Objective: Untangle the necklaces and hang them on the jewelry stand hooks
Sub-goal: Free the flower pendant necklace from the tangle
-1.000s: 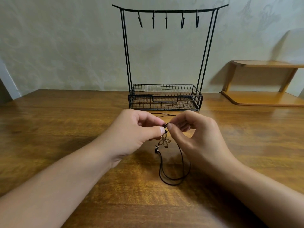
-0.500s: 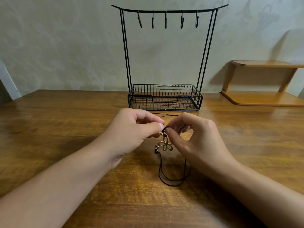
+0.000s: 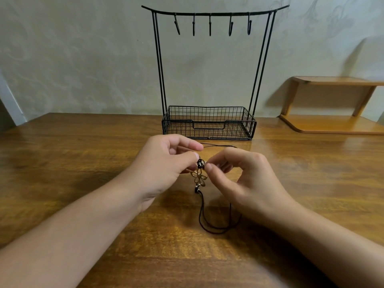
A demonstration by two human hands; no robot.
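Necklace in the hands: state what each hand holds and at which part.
Both hands pinch the necklace at its dark knot just above the flower pendant: left hand from the left, right hand from the right.

There are two hands: the left hand and the right hand in the middle of the frame. One jewelry stand stands at upper centre, with five hooks. One flower pendant, one wooden shelf at right.
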